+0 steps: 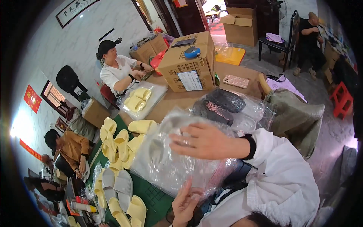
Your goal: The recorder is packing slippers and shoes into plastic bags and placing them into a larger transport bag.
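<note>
A stack of clear plastic bags (151,162) lies in front of me, creased and shiny, with pale slipper-like shapes showing faintly through the film. Over its upper part my right hand (206,142) is spread, fingers apart and palm toward the plastic; contact is hard to confirm. At the near edge my left hand (184,206) has its thumb above and its curled fingers against the film, closed on that edge. Yellow slippers (121,140) and a pair of grey slippers (123,187) lie left of the bags. Dark slippers (227,104) in clear wrapping sit beyond my right hand.
A large carton (189,62) stands on the table with a blue round device (192,52) on top. Bagged yellow slippers (137,99) lie before a person (117,72) across the table. Another person (73,149) sits at left. A woven sack (297,117) stands right.
</note>
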`<state>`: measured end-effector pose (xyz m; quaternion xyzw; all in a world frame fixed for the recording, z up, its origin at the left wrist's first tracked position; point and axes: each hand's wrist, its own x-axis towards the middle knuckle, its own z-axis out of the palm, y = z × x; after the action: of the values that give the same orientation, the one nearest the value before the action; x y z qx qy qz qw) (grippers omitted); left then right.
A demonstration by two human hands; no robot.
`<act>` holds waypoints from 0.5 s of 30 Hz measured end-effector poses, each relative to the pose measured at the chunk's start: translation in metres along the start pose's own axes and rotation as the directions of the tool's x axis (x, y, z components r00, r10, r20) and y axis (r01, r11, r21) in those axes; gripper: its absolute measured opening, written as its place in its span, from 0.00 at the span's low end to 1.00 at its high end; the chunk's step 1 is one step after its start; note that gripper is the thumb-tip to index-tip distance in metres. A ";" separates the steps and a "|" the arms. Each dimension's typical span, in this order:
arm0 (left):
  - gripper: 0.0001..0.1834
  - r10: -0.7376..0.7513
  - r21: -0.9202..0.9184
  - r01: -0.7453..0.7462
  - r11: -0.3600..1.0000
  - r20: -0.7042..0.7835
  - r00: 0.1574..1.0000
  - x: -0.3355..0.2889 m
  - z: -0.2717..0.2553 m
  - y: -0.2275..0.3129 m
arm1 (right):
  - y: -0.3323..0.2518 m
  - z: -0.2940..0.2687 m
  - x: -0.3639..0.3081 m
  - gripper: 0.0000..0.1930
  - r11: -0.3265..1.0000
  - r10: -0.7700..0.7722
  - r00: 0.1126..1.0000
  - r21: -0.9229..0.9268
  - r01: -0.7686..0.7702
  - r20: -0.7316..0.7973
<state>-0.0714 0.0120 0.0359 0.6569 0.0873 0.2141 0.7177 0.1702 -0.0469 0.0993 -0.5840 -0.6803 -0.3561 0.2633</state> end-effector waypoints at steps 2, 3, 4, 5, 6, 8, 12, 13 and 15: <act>0.36 0.077 0.133 -0.092 0.987 0.118 0.990 0.013 0.003 -0.001 | 0.021 -0.004 0.003 0.20 0.996 -0.029 0.998 -0.082 0.024 -0.052; 0.34 0.008 0.122 -0.025 0.992 0.137 0.991 0.017 0.005 -0.001 | 0.036 -0.003 0.000 0.19 0.987 0.021 0.997 -0.155 -0.031 -0.072; 0.31 -0.059 0.114 0.043 0.993 0.147 0.987 0.018 0.006 -0.002 | 0.049 0.000 -0.003 0.18 0.972 0.062 0.993 -0.219 -0.082 -0.097; 0.31 -0.105 0.172 0.071 0.982 0.195 0.975 0.020 0.004 -0.007 | 0.065 0.006 -0.011 0.18 0.974 0.057 0.994 -0.214 -0.075 -0.090; 0.31 -0.106 0.167 0.076 0.983 0.182 0.978 0.021 0.003 -0.011 | 0.082 0.018 -0.022 0.17 0.970 0.112 0.992 -0.210 -0.122 -0.060; 0.29 -0.166 0.256 0.087 0.963 0.305 0.938 0.025 0.005 -0.017 | 0.111 0.032 -0.053 0.16 0.962 0.168 0.986 -0.216 -0.168 -0.017; 0.24 -0.125 0.533 -0.137 0.835 0.427 0.896 0.031 -0.005 -0.042 | 0.138 0.040 -0.088 0.12 0.822 0.526 0.771 0.019 -0.570 0.358; 0.23 -0.095 0.584 -0.161 0.796 0.383 0.919 0.030 -0.005 -0.054 | 0.142 0.037 -0.093 0.11 0.721 0.621 0.696 0.086 -0.688 0.360; 0.22 -0.157 0.774 -0.141 0.617 0.296 0.942 0.023 -0.002 -0.067 | 0.155 0.033 -0.101 0.12 0.795 0.514 0.770 0.127 -0.593 0.377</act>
<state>-0.0384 0.0208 -0.0262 0.9301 0.0518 0.0360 0.3620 0.3425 -0.0721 0.0279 -0.7734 -0.5475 -0.0767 0.3101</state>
